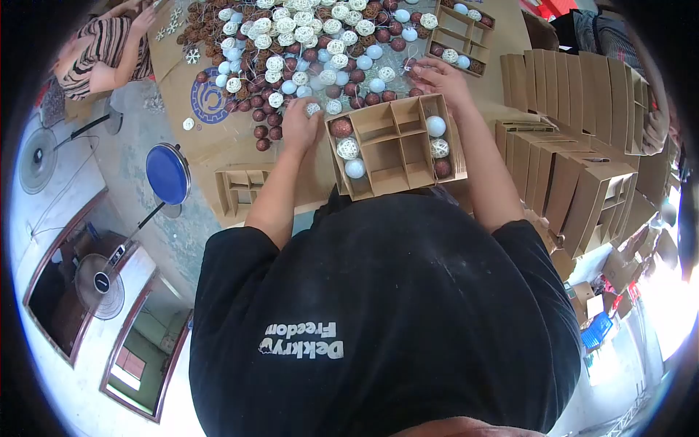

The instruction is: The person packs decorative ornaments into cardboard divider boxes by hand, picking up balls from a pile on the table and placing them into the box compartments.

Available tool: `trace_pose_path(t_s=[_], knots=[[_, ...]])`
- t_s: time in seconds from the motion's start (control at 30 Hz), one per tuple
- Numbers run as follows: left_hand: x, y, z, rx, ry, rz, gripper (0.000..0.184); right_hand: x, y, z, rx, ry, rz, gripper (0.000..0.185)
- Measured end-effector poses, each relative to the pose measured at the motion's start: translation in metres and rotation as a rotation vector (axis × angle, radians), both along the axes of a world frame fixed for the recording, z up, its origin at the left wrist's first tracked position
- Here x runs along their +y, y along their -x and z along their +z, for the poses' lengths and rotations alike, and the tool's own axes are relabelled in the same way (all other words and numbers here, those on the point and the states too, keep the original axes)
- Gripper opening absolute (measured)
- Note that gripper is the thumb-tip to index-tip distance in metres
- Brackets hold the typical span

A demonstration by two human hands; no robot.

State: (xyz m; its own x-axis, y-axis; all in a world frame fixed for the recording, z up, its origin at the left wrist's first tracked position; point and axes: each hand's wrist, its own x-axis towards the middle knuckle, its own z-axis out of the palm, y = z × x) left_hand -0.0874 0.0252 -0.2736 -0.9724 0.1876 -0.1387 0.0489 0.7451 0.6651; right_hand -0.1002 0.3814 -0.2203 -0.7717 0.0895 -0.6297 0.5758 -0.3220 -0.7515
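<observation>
Against my body on the table's near edge leans a cardboard divider box [386, 162]. Its left column holds a brown glitter ball [341, 127], a white wicker ball [348, 149] and a pale blue ball [355, 169]; its right column also holds a pale blue, a white wicker and a brown ball. The middle compartments show bare cardboard. Left of the box, my left hand [300, 125] has its fingers closed around a white wicker ball [313, 108]. Beyond the box's right corner, my right hand [442, 81] is bent with its fingertips together at the pile's edge; what they pinch is unclear.
A large pile of white, pale blue and brown balls [306, 54] covers the table's far side. Another partly filled divider box [460, 36] lies at right, a smaller one [244, 188] at left. Stacked cardboard boxes [575, 91] stand right. Another person [109, 51] sits far left.
</observation>
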Motion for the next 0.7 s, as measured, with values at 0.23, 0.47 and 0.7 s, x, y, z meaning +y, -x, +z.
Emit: trace_pose_path(t_s=[0.23,0.47,0.7], knots=[[0.001,0.000,0.000,0.042,0.023,-0.021,0.031,-0.005,-0.003,-0.006,-0.001,0.008,-0.051,0.027],[0.004,-0.003,-0.002,-0.044,0.000,0.004,0.029,0.003,-0.003,-0.018,0.016,-0.018,-0.096,0.035],[0.005,-0.001,0.002,-0.083,-0.020,0.003,0.029,0.002,0.003,-0.012,0.012,-0.122,-0.094,0.036]])
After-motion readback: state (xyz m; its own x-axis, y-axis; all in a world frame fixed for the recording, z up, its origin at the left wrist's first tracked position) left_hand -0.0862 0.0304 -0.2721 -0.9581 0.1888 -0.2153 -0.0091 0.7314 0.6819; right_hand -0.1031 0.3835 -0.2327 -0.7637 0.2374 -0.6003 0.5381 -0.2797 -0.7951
